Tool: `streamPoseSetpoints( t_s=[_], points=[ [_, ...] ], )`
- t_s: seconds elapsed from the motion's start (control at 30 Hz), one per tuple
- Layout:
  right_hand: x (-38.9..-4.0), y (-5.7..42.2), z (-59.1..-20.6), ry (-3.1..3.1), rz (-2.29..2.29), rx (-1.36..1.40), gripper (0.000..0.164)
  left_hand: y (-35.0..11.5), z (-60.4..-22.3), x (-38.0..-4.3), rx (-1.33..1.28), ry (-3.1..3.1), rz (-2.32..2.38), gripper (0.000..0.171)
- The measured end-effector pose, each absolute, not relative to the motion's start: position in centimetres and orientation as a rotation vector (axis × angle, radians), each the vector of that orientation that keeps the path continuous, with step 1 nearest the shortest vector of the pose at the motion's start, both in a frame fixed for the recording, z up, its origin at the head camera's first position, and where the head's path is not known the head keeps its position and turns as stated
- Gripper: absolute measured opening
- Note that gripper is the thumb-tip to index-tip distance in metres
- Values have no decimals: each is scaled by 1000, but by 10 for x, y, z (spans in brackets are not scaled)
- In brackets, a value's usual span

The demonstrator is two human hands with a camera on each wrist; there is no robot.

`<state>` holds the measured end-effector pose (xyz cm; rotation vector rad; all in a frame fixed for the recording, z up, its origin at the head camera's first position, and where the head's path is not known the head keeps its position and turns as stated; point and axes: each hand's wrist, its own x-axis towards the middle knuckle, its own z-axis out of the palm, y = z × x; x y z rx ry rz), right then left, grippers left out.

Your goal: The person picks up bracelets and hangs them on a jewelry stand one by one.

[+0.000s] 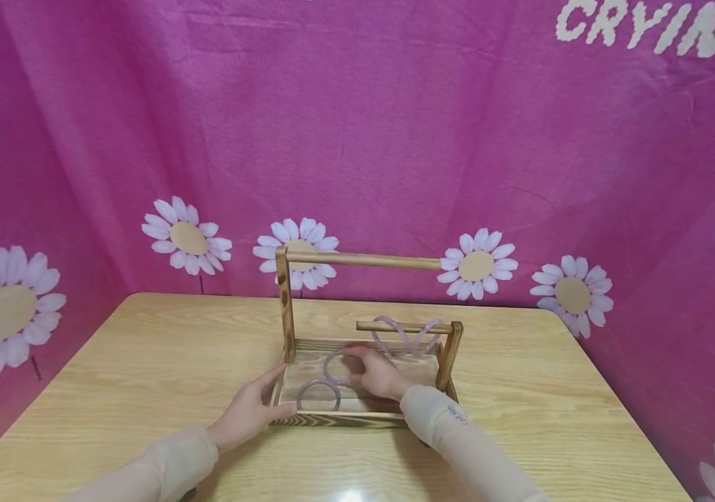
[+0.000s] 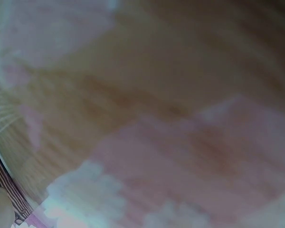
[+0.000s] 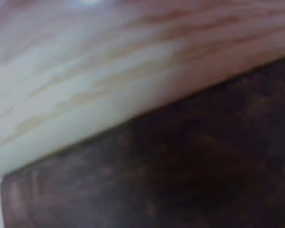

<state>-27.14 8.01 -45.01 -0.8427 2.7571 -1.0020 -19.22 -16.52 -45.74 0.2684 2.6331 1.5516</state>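
A wooden bangle stand (image 1: pixel 351 420) with a shallow tray base stands on the table. My left hand (image 1: pixel 247 413) holds the tray's left end, thumb over the front rim and fingers along the side. Inside the tray, my right hand (image 1: pixel 377 373) pinches a greyish-purple bangle (image 1: pixel 325 367) by its right side. Another such bangle (image 1: pixel 318 381) shows its ring at the tray's front left. Two lilac bangles (image 1: pixel 377 337) hang on the short lower bar (image 1: pixel 366 325). In the left wrist view, only the stand's striped wood (image 2: pixel 10 183) shows sharply at the lower left corner.
The stand's tall left post (image 1: pixel 284 300) carries a long upper bar (image 1: pixel 363 260) to the right. A shorter right post (image 1: pixel 449 355) bears the lower bar. The light wooden table (image 1: pixel 162 362) backs onto a magenta cloth (image 1: pixel 344 139) with white daisies.
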Motion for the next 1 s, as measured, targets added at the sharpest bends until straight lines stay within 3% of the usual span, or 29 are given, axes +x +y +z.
streamPoseSetpoints(
  t_s=[0.67,1.0],
  points=[
    [-267,89,-449,2794,-1039,-824,58,-166,-457,-194,255,2626,1541,85],
    [-271,79,-451,2693,-1092,-749,72,-167,-459,-194,267,2633,1566,84]
  ],
)
